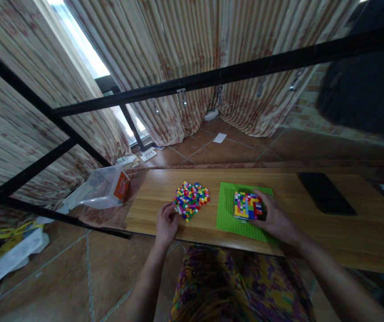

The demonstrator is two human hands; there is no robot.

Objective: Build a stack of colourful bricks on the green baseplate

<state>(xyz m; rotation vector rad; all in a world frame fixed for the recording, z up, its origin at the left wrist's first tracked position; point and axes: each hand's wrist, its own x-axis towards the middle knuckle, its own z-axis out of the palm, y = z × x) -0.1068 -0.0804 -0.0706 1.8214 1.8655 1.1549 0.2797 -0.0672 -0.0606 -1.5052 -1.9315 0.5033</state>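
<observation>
From here I see my left hand (167, 225) nearer the brick pile (192, 200), at its near-left edge, fingertips bunched, contents unclear; rightward, my right hand (275, 218) grips the brick block (243, 204) on the green baseplate (224, 206).

Striped floral curtains (185, 40) hanging in folds, daylight through window (84, 40) at left, black rails (212, 78) crossing in front, brick-patterned wall (308, 106) at right, brown tiled floor (61, 264), wood-grain worktop (363, 237)
</observation>
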